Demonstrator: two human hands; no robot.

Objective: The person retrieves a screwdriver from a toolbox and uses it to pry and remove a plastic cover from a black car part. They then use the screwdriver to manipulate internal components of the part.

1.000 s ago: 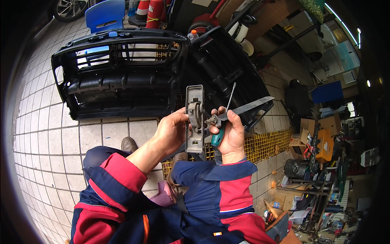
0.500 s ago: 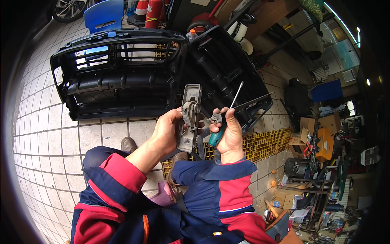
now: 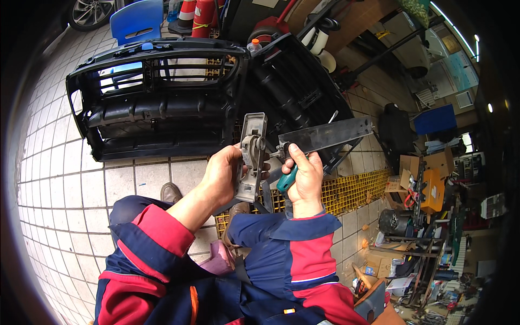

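My left hand (image 3: 221, 172) is closed around a long grey plastic housing (image 3: 250, 181), held upright, with a round raised part at its middle. In my right hand (image 3: 306, 181) there are two things: a screwdriver with a green handle (image 3: 286, 180), and a dark flat slat (image 3: 333, 133) pinched near its left end under the thumb. The slat reaches out to the right and hides most of the screwdriver's shaft; its bright tip (image 3: 333, 116) shows above the slat. A small fitting at the slat's left end points at the housing; whether they touch I cannot tell.
A black plastic frame with louvres (image 3: 157, 108) lies on the tiled floor ahead, and a second black panel (image 3: 281, 86) leans beside it. Yellow floor grating (image 3: 352, 192) runs to the right. Beyond stands a cluttered rack (image 3: 422, 246) with boxes. A blue chair (image 3: 136, 21) is at the back.
The slat in my right hand has turned from edge-on to showing its broad face, now covering most of the screwdriver's shaft. My left hand and the housing have hardly moved.
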